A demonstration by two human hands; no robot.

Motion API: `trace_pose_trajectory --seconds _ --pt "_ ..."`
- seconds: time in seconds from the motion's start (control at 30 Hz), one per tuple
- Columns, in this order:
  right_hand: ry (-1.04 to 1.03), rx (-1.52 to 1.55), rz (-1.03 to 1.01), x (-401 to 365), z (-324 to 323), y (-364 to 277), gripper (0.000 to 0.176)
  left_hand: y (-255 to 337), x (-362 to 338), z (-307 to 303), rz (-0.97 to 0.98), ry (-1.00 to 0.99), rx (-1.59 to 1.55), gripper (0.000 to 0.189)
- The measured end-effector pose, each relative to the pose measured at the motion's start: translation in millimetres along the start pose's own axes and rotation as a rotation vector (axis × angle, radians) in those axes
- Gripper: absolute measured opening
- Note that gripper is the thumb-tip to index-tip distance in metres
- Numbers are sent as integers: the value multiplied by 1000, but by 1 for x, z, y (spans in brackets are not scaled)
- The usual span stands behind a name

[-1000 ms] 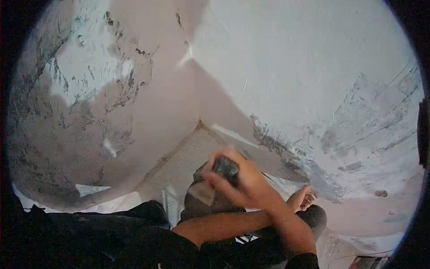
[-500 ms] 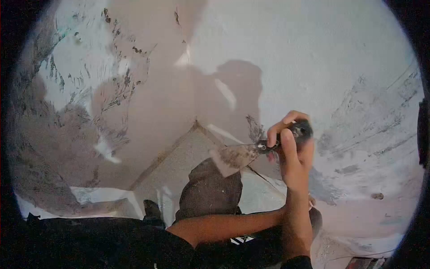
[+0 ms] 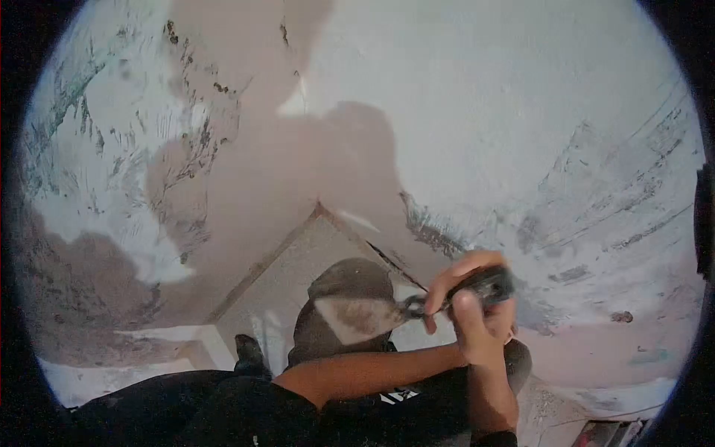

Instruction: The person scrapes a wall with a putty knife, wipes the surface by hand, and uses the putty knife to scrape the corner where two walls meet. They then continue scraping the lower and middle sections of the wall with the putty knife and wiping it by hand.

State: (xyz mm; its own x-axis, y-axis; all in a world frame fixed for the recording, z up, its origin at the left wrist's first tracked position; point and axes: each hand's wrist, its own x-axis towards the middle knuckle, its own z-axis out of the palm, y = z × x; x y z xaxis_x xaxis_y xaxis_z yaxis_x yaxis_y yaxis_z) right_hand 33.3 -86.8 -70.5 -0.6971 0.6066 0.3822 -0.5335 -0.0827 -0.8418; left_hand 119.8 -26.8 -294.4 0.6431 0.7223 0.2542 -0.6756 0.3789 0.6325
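My right hand (image 3: pixel 477 298) is wrapped round the black handle of a putty knife (image 3: pixel 361 319). The knife's wide, smeared blade points left, above a dark rounded shape (image 3: pixel 342 279) that I cannot clearly identify. My left forearm (image 3: pixel 380 372) crosses below the blade toward the right. Most of my left hand (image 3: pixel 512 336) is hidden behind my right wrist, so its grip cannot be made out. Dark scrape marks (image 3: pixel 439 240) run along the wall (image 3: pixel 477 134) just above my right hand.
Two walls meet above a floor corner (image 3: pixel 319 231). The left wall (image 3: pixel 112 164) and the right one carry rough dark streaks and patches. Shadows fall across both. My dark clothing (image 3: pixel 201 410) fills the bottom. A partly visible framed object (image 3: pixel 603 433) lies at lower right.
My right hand and the putty knife have moved down and slightly left, away from the wall marks. More dark scraping shows where they were. The shadow on the wall has shifted left.
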Motion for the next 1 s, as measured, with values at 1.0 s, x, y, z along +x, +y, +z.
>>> trace_pose_trajectory --seconds 1.0 --pt "405 -1008 -718 -80 -28 -73 21 161 -132 117 437 405 1787 26"
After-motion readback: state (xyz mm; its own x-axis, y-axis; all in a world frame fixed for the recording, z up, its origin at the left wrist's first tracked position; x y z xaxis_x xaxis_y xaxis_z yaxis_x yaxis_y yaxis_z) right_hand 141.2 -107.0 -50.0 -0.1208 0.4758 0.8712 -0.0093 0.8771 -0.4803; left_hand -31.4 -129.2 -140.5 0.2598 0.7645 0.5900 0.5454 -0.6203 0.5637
